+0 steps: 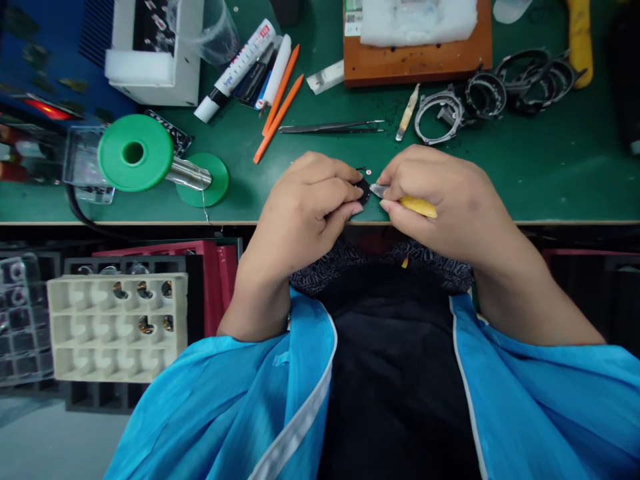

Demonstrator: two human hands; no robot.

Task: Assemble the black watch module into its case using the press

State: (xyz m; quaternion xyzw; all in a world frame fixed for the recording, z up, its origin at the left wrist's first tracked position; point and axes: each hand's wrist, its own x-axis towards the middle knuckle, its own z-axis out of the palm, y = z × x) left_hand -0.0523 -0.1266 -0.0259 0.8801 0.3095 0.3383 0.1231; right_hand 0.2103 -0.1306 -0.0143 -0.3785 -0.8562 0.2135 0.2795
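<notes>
Black, small and rounded, a part (363,191) pinched between thumb and fingertips of the left hand (305,210), held just over the near edge of the green mat (550,173). Right hand (450,200) closed around a yellow-handled tool (417,207), metal tip touching the part's right side; both hands close together, knuckles nearly meeting. Just beyond the hands, flat on the mat, dark tweezers (333,127), and to their right a pale stick (407,112). Farther beyond the right hand, a cluster of metal rings (493,93), grey and black, some overlapping. Beyond those, a wooden block (415,60) with white padding on top. Beyond the left hand, two orange sticks (280,107) lying aslant beside a white marker (235,70) and other pens. Left of the left hand, a green spool (135,152) on its side, thin wire hanging from it over the mat edge. Below the mat's edge and left of the left forearm, a cream tray (75,347) with rows of compartments, a few holding small round pieces. Blue sleeves (225,400) covering both arms nearest the camera.
</notes>
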